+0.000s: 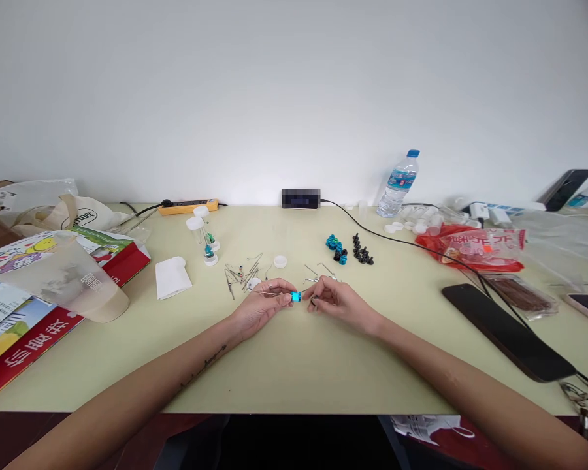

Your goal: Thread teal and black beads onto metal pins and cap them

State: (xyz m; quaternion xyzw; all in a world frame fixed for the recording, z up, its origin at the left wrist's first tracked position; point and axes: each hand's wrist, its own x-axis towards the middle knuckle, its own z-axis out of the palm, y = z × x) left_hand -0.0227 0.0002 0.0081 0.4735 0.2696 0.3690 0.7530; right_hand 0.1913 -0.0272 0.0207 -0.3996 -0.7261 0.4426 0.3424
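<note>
Over the middle of the table, my left hand (264, 305) pinches a small bright blue plastic piece (296, 296), and a thin metal rod runs back from it across the fingers. Just to its right, my right hand (340, 301) closes thumb and fingertips on a small black piece (314, 301). The two pieces are close but apart. Beyond my left hand lie several thin metal rods (235, 274) and a white round cap (279, 261). Other rods (318, 269) are behind my right hand. Farther back sit blue pieces (334, 243) and black pieces (360, 250) in small piles.
Two clear tubes with white caps (195, 223) stand back left, near a folded tissue (173, 277). A tilted plastic cup (95, 294) is at left. A water bottle (399, 186), a red plastic bag (485, 248) and a black case (507, 331) are at right; a cable crosses the table.
</note>
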